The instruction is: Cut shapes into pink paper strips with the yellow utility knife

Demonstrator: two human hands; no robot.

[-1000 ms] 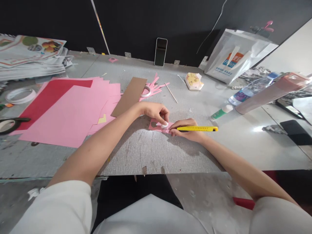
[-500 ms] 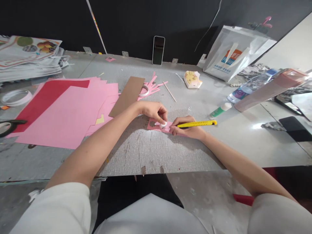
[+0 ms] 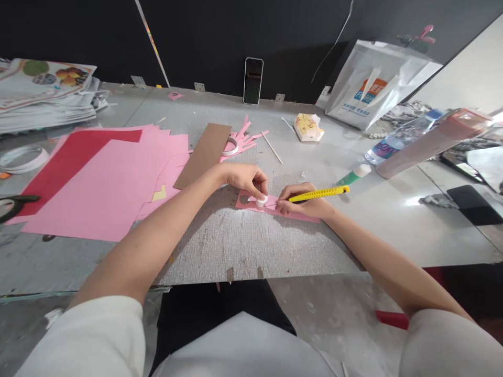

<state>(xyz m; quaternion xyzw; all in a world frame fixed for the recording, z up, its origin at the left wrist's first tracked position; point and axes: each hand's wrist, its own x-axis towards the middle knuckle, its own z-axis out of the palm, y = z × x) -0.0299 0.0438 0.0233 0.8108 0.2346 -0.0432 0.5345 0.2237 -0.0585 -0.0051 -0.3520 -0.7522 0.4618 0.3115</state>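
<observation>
While the left fingers [image 3: 264, 184] pinch a white disc [image 3: 261, 202] on a pink strip [image 3: 251, 205], the right fingers [image 3: 286, 206] close around a yellow cutter [image 3: 322, 194], its tip near the disc. Beyond lie brown cardboard [image 3: 204, 154], a tape ring [image 3: 231, 153] and a stick [image 3: 271, 147]; behind them stands a phone [image 3: 253, 81].

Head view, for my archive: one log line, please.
left hand: holds white round piece on pink strip | right hand: holds yellow cutter
</observation>
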